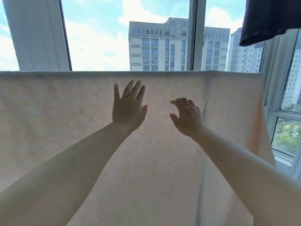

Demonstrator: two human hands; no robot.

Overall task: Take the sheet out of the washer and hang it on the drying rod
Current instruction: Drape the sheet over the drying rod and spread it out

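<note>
A pale peach sheet [57, 111] with a faint flower print hangs spread wide across the view, folded over a horizontal line at its top edge; the drying rod itself is hidden under the fold. My left hand [128, 106] is raised in front of the sheet, palm toward the cloth, fingers spread and holding nothing. My right hand [187, 116] is just to its right, fingers curved and apart, also holding nothing. Whether either palm touches the cloth I cannot tell. The washer is out of view.
Behind the sheet stand tall windows with white frames [193, 38] and buildings outside. A dark garment [268, 18] hangs at the upper right. A pale curtain [275, 75] hangs at the right, next to the sheet's edge.
</note>
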